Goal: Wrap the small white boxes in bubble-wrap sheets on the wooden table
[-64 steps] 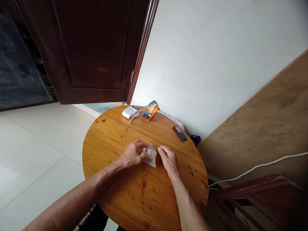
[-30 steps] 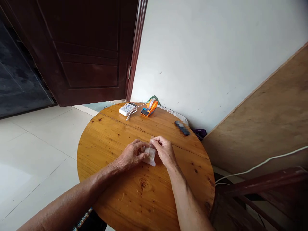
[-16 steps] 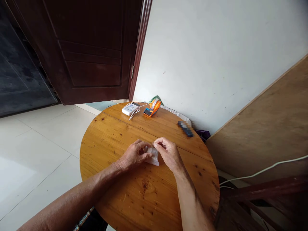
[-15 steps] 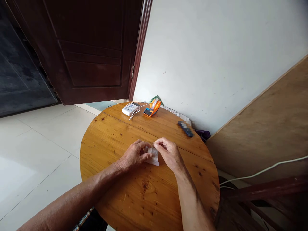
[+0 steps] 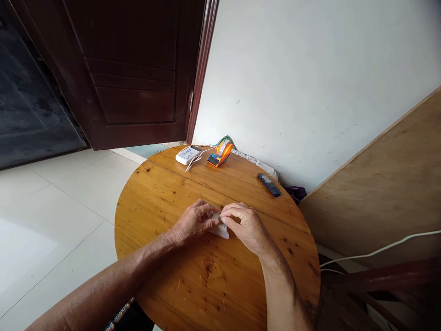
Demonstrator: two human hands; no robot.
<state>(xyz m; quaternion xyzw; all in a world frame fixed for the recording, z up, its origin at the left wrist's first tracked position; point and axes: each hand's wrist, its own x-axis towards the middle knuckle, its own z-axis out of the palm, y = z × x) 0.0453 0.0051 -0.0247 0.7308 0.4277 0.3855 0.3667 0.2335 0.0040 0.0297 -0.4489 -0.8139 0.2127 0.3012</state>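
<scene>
A small whitish, translucent wrapped packet (image 5: 219, 231) lies on the round wooden table (image 5: 165, 197), partly covered by my hands. My left hand (image 5: 197, 219) grips its left side, thumb on the near side and fingers over the far side. From the right, my right hand (image 5: 244, 224) reaches over the packet with thumb and index finger pinched at its upper right edge. What sits between those two fingertips is too small to make out.
Toward the back stand a white box-like device (image 5: 188, 155) with a white cable and an orange tape dispenser (image 5: 220, 154). A dark blurred object (image 5: 269, 185) lies at the back right. A white wall (image 5: 292, 82) and a dark red door (image 5: 134, 73) border the table.
My right hand has turned and shifted slightly, its fingers now lower over the packet and covering more of it. My left hand keeps its grip. The view has moved slightly.
</scene>
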